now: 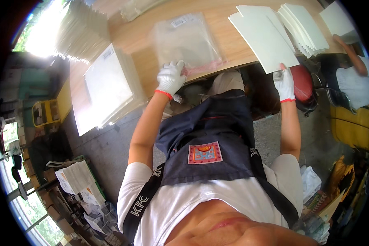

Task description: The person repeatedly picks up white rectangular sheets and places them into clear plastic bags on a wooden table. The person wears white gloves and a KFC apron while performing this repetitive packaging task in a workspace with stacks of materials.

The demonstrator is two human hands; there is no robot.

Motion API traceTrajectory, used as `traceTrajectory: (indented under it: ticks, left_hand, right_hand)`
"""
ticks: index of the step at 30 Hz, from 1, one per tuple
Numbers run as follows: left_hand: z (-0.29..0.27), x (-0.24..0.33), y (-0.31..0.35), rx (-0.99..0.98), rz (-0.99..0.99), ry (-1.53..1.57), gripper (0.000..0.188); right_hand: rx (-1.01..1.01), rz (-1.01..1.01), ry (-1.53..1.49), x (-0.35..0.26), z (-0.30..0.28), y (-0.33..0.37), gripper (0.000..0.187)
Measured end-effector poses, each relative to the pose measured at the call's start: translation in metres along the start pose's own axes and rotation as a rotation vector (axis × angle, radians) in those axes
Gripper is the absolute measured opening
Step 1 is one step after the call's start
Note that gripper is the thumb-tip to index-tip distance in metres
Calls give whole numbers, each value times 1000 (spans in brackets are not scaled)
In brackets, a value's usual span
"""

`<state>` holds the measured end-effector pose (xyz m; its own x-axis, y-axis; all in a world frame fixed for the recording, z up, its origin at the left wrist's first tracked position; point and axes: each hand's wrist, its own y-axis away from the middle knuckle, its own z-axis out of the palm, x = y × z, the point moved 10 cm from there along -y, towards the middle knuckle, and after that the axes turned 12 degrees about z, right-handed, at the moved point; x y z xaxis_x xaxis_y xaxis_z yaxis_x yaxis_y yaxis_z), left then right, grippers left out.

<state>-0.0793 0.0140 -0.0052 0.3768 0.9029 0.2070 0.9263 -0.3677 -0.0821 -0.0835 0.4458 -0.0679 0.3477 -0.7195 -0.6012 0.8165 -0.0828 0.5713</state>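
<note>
A pile of clear plastic bags with a pinkish strip along the near edge lies on the table in front of me. My left hand, in a white knit glove with a red cuff, is closed at the near left corner of the pile, its fingers curled over the bag edge. How many bags it pinches is hidden. My right hand, gloved alike with a bare thumb tip showing, grips the near corner of a flat white board. Another white board shows partly beneath that one.
Bagged white boards are stacked on the table's left, with a taller stack behind. A fanned stack of white boards stands at the far right. Beyond it another person's arm reaches toward a white board. A red seat is below the table edge.
</note>
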Motion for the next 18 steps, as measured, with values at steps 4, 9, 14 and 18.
traceTrajectory:
  ticks: [4,9,14,18]
  left_hand:
    - [0,-10,-4,17,-5,-35,29]
    - [1,-8,-2,-53,109,45,27]
    - [-9,-5,9,110,111,58,19]
    - [-26,-8,27,373,115,180,11]
  right_hand:
    - [-167,-112,76,5,32,34,23]
    - [-468,152,302,70,75,101,59]
    - [-537,388,509,117,73,134,67]
    - [-511,392,448,118,54,131,66]
